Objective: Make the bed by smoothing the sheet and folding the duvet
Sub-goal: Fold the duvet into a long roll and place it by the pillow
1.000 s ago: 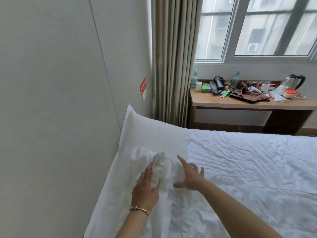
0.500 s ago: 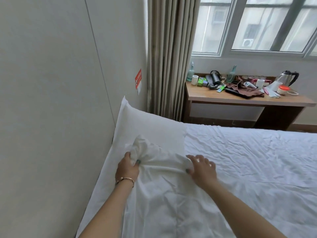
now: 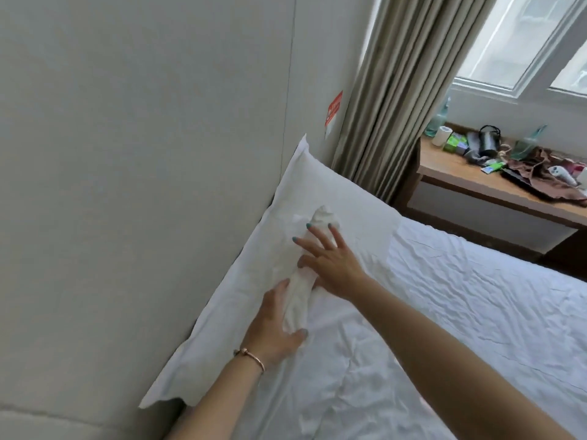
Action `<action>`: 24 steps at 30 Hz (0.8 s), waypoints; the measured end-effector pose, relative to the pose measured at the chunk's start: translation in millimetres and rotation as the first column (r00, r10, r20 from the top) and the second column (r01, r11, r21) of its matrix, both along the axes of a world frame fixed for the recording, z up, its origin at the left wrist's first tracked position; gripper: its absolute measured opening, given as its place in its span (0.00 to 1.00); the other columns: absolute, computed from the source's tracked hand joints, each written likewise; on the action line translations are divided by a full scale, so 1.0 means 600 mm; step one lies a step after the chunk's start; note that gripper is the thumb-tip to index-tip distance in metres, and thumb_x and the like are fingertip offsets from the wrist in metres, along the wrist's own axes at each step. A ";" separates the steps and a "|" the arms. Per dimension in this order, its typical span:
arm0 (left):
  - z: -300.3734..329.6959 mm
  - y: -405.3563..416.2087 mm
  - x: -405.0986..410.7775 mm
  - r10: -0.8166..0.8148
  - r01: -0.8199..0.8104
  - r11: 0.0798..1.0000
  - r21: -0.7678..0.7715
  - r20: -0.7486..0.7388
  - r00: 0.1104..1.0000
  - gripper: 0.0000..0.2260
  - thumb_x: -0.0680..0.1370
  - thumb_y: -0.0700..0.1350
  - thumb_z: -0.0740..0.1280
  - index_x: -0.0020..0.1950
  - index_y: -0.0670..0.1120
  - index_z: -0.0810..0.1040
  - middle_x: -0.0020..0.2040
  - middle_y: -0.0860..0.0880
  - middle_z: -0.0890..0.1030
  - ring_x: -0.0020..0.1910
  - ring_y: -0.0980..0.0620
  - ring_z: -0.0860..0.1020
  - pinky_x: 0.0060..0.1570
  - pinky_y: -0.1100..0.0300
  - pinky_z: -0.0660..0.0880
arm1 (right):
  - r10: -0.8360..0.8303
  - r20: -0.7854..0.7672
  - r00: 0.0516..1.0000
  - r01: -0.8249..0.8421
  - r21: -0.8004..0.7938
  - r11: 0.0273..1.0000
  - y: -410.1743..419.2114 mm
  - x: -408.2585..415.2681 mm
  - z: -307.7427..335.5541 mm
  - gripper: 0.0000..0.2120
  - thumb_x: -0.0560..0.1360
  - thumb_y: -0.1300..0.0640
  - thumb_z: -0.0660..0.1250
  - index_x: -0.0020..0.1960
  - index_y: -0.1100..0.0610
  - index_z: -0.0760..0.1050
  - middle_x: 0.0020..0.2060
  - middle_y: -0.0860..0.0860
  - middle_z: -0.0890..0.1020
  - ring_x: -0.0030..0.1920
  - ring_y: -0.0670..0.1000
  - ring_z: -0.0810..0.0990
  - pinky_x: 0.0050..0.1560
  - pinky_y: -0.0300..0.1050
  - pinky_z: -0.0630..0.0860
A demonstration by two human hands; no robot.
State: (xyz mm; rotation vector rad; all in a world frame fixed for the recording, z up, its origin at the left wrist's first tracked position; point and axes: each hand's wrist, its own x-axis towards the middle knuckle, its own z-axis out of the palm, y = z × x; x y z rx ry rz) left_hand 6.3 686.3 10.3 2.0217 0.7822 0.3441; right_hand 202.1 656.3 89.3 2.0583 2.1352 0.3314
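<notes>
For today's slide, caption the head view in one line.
Left hand and right hand bunch a duvet corner on the pillow beside the wall.

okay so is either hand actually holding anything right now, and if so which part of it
The left hand grips a bunched roll of white duvet fabric at its lower end. The right hand lies on the roll's upper part with fingers spread, pressing rather than gripping.

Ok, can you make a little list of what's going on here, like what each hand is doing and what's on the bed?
left hand: grips the bunched white duvet corner
right hand: fingers spread, resting on the same bunched cloth
pillow: white, lying along the wall
sheet: white and wrinkled
desk: wooden, under the window, cluttered with small things
curtain: beige, beside the window
</notes>
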 end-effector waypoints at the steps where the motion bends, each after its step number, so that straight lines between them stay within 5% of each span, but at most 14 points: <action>1: -0.008 -0.010 -0.014 -0.005 0.005 1.000 -0.001 0.013 1.000 0.42 0.71 0.47 0.73 0.75 0.57 0.49 0.69 0.62 0.54 0.67 0.64 0.59 0.61 0.73 0.57 | -0.037 -0.003 0.999 0.037 -0.028 0.999 0.003 0.001 0.008 0.15 0.73 0.51 0.71 0.59 0.45 0.76 0.76 0.46 0.63 0.78 0.56 0.47 0.74 0.61 0.34; 5: -0.045 -0.050 -0.070 0.163 -0.160 0.986 -0.046 0.070 0.984 0.33 0.75 0.46 0.69 0.75 0.58 0.56 0.70 0.60 0.62 0.70 0.56 0.66 0.63 0.66 0.65 | -0.212 0.091 0.973 0.216 -0.046 0.975 0.017 -0.017 0.020 0.14 0.75 0.48 0.66 0.61 0.42 0.74 0.75 0.46 0.62 0.78 0.56 0.45 0.72 0.64 0.31; 8: -0.051 -0.074 -0.092 0.368 -0.367 0.929 -0.056 0.022 0.929 0.21 0.80 0.46 0.63 0.72 0.51 0.66 0.70 0.53 0.71 0.65 0.51 0.72 0.59 0.60 0.70 | 0.145 0.056 0.988 -0.139 -0.109 0.984 0.017 -0.072 -0.005 0.26 0.68 0.48 0.76 0.64 0.44 0.73 0.74 0.49 0.65 0.77 0.58 0.55 0.74 0.65 0.41; 11: -0.045 -0.090 -0.100 0.434 -0.433 0.899 0.066 0.003 0.901 0.16 0.82 0.46 0.59 0.70 0.52 0.71 0.62 0.50 0.79 0.58 0.47 0.78 0.52 0.56 0.73 | 0.425 -0.022 0.905 -0.405 -0.352 0.844 0.008 -0.124 -0.023 0.26 0.68 0.43 0.73 0.65 0.42 0.73 0.64 0.44 0.75 0.71 0.51 0.66 0.76 0.59 0.44; 16: -0.077 -0.152 -0.154 0.468 -0.461 0.880 0.110 -0.050 0.882 0.26 0.74 0.57 0.67 0.71 0.55 0.67 0.63 0.55 0.73 0.59 0.53 0.75 0.52 0.56 0.74 | 0.311 0.087 0.946 -0.274 -0.296 0.915 0.023 -0.142 -0.020 0.14 0.78 0.45 0.62 0.63 0.41 0.73 0.56 0.42 0.79 0.64 0.48 0.73 0.74 0.51 0.44; 24: -0.146 -0.171 -0.273 0.544 -0.553 0.832 0.047 -0.266 0.796 0.11 0.82 0.48 0.57 0.62 0.50 0.72 0.51 0.46 0.82 0.50 0.43 0.79 0.39 0.56 0.69 | 0.117 0.039 0.992 -0.106 -0.222 0.969 0.009 -0.160 -0.049 0.15 0.77 0.42 0.62 0.64 0.36 0.72 0.64 0.43 0.71 0.71 0.49 0.62 0.74 0.56 0.38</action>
